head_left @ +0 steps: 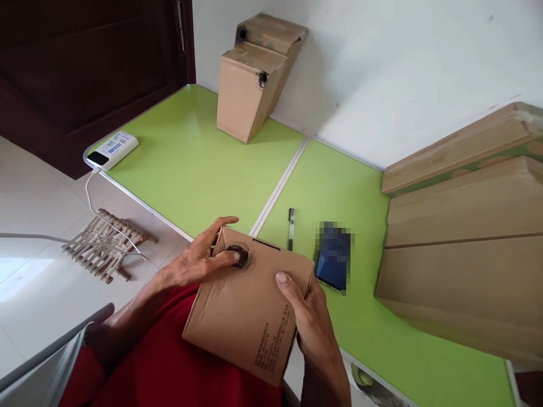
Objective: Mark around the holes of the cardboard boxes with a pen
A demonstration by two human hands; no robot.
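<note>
A small brown cardboard box with printed text and a dark round hole near its top rests against my red-clothed lap at the green table's front edge. My left hand lies on the box's upper left corner, with a fingertip pressed at the hole. Along the box's right side my right hand grips it, thumb on the top face and fingers wrapped behind.
Beyond the box a black pen and a dark phone lie on the green table. Two stacked cardboard boxes stand by the wall. Large flat cartons fill the right. A white power bank sits at the left corner.
</note>
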